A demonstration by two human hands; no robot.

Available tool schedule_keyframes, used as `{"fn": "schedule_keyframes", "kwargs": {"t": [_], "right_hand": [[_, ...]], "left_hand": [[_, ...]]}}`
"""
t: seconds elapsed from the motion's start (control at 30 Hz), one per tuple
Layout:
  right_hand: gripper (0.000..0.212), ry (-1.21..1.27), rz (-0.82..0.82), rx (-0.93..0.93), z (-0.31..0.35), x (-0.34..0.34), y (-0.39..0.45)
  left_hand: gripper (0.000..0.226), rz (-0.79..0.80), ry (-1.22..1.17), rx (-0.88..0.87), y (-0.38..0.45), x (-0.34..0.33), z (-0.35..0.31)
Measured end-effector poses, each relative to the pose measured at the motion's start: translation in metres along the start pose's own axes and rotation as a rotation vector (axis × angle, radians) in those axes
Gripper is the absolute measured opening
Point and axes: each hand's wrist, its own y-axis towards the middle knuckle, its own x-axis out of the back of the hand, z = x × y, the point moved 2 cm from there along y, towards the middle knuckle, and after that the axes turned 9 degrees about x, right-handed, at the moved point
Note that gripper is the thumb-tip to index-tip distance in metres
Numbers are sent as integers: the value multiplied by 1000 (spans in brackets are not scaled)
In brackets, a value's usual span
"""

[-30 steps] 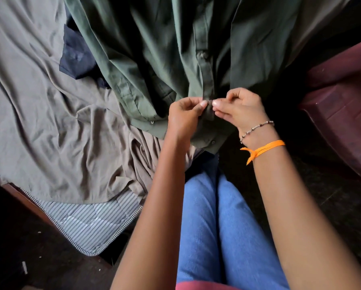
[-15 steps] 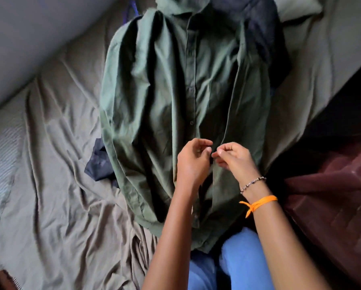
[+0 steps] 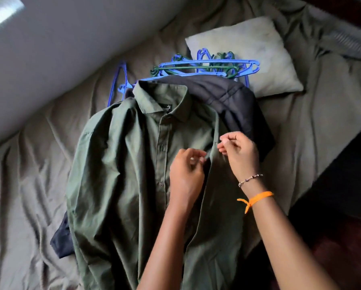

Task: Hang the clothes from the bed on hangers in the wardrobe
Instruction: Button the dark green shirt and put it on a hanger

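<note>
While the green shirt (image 3: pixel 121 164) lies flat on the bed (image 3: pixel 301 143) under both hands, L hand (image 3: pixel 186 174) & R hand (image 3: pixel 240 155) pinch its front edge. Hangers (image 3: pixel 206 68) lie past them.

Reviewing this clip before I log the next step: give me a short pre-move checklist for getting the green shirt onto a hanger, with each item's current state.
1. Green shirt laid flat, front up, on the bed: ok.
2. Hangers available, piled by the pillow: ok.
3. Hanger inside the shirt: not ok, none visible at the collar.
4. Left hand and right hand at the placket: ok; the grip itself is blurred, cannot tell.
5. Upper buttons fastened: cannot tell.
6. Dark garment clear of the shirt: not ok, it lies partly beneath.
</note>
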Motion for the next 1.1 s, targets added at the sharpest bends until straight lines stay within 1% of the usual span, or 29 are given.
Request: {"fn": "schedule_keyframes", "kwargs": {"t": [0.07,0.13,0.23,0.33,0.4,0.43,0.47,0.53,0.57,0.63,0.67,0.73,0.77,0.83,0.87,0.93,1.0,1.07,1.1], "right_hand": [[22,-99,-17,132,7,0,59],[26,-226,-17,249,11,-4,115],[30,-461,40,355,13,-19,190],[38,-718,248,358,5,-44,246],[35,-890,423,303,0,-61,263],[33,-937,480,283,-1,-67,266],[29,-951,500,268,1,-73,268],[20,-900,477,247,5,-81,269],[19,-863,456,246,8,-82,269],[24,-858,398,311,17,-77,269],[26,-891,338,363,23,-71,268],[29,-920,149,462,35,-53,266],[28,-912,71,484,39,-42,265],[25,-842,-53,494,44,-23,258],[25,-761,-107,477,45,-15,251],[30,-472,-187,384,47,-4,224],[37,-179,-242,288,53,2,183],[38,10,-286,211,53,2,140],[38,82,-284,160,53,-1,118]], "left_hand": [[16,-57,38,-42,29,-8,-13],[19,-100,124,-72,55,-15,-17],[23,-81,286,-22,77,-24,-10],[28,-43,430,41,85,-30,4],[31,-29,445,60,86,-31,11],[31,-30,440,60,87,-31,14],[31,-33,432,60,88,-30,16],[28,-36,403,73,89,-29,18],[27,-22,391,86,90,-28,19],[24,22,384,115,93,-29,19],[22,44,384,131,94,-29,19],[18,72,367,166,97,-29,14],[15,73,321,178,96,-27,9],[10,83,106,213,91,-25,-6],[12,109,-34,238,88,-25,-17],[17,138,-261,259,84,-27,-34],[18,139,-380,249,86,-29,-51],[8,181,-445,246,89,-29,-67],[12,227,-485,258,88,-28,-74]]}}
